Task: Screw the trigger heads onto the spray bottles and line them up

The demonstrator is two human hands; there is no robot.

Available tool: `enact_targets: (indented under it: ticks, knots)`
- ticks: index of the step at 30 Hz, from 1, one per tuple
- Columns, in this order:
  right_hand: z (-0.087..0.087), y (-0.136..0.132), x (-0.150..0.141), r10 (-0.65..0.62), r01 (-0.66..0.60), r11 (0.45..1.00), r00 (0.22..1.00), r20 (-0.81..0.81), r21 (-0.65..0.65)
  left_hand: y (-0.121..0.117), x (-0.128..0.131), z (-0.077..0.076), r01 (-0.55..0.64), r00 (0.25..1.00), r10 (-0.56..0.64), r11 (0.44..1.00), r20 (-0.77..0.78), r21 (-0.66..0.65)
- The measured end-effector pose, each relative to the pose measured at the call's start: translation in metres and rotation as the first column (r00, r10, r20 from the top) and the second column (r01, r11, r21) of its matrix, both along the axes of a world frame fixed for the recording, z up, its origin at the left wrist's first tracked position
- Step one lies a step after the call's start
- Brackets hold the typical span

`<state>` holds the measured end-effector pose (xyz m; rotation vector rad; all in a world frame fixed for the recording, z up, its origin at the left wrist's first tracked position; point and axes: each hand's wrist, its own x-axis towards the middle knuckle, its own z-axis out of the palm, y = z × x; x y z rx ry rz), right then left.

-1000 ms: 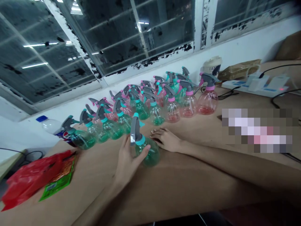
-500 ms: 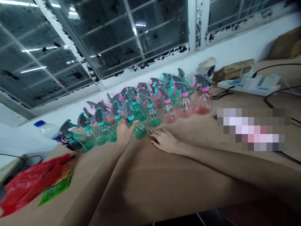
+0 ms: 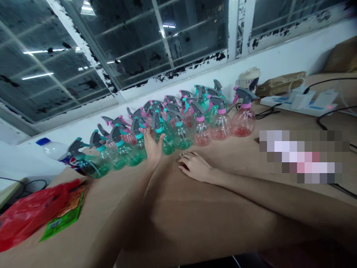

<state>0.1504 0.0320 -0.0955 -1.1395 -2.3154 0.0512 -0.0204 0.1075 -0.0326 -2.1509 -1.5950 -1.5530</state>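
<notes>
l hand [image 3: 153,148] nearer, just l of upright green btl [image 3: 169,144] | grip open, contact unclear | r hand [image 3: 196,166] relaxed open on table [image 3: 231,154]

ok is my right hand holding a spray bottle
No, the right hand rests on the table with nothing in its grasp.

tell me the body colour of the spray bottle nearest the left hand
The spray bottle is see-through green, head view.

Spray bottle [image 3: 168,144], one: see-through green, rounded body, turquoise collar, grey trigger head; upright on brown table [image 3: 192,212], front row, among similar green bottles [image 3: 183,139] and pink bottles [image 3: 243,124].
</notes>
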Motion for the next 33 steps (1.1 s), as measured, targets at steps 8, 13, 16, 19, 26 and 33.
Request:
enact_targets:
  ticks: [8, 13, 16, 19, 26, 33]
  knots:
    - [-0.002, 0.0, 0.001, -0.001, 0.001, 1.0, 1.0, -0.015, -0.013, -0.044, 0.017, 0.001, -0.036, 0.983, 0.023, 0.997, -0.18, -0.068]
    - [-0.002, -0.002, 0.001, -0.007, 0.007, 1.0, 1.0, -0.024, -0.019, -0.027, 0.048, 0.009, -0.172, 0.94, 0.063, 0.936, -0.336, -0.306]
    - [-0.001, -0.003, 0.001, -0.056, 0.054, 0.998, 0.997, -0.052, -0.027, -0.014, 0.067, 0.011, -0.256, 0.914, 0.107, 0.901, -0.392, -0.351]
    - [-0.002, -0.003, 0.004, -0.19, 0.185, 0.981, 0.974, -0.123, -0.055, -0.01, 0.078, 0.012, -0.273, 0.901, 0.098, 0.886, -0.423, -0.375]
    - [0.0, 0.008, 0.022, -0.099, 0.253, 0.959, 0.715, -0.692, 0.124, -0.03, 0.078, 0.018, -0.284, 0.876, 0.057, 0.864, -0.479, -0.416]
    - [0.005, 0.017, 0.035, -0.066, 0.261, 0.95, 0.701, -0.71, 0.17, -0.099, 0.047, 0.025, -0.341, 0.796, 0.04, 0.853, -0.604, -0.394]
